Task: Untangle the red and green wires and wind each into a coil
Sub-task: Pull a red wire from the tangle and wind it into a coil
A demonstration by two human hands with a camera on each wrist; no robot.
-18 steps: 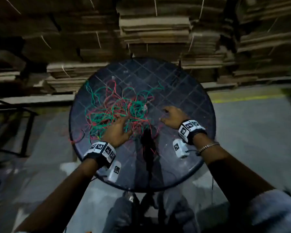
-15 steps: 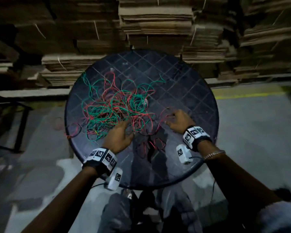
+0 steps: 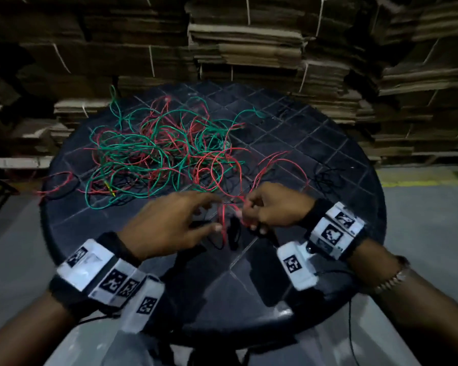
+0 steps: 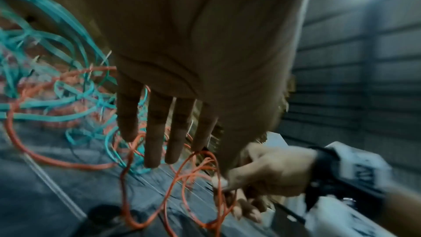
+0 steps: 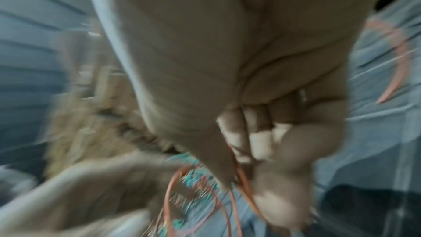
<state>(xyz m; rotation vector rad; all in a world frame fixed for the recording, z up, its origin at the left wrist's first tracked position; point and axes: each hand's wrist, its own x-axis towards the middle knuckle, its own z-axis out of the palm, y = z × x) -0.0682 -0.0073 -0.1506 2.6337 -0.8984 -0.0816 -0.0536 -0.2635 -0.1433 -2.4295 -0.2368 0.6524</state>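
Note:
A tangle of red wire (image 3: 167, 143) and green wire (image 3: 122, 154) lies on the left half of a round black table (image 3: 315, 143). Loops of the red wire trail from the tangle toward the near middle. My right hand (image 3: 265, 210) pinches a strand of that red wire (image 4: 205, 174) between thumb and curled fingers, as the blurred right wrist view also shows (image 5: 246, 183). Just left of it hovers my left hand (image 3: 185, 220), fingers straight and spread (image 4: 157, 132), holding nothing, with the red loops hanging below its fingertips.
Stacks of flattened cardboard (image 3: 249, 43) rise close behind the table. A grey concrete floor (image 3: 428, 233) with a yellow line (image 3: 418, 184) lies to the right. A thin black wire (image 3: 328, 178) lies on the table's right side.
Both hands have lifted off the table and drawn together near the front middle. My right hand has taken hold of a red strand; my left hand has left the tangle.

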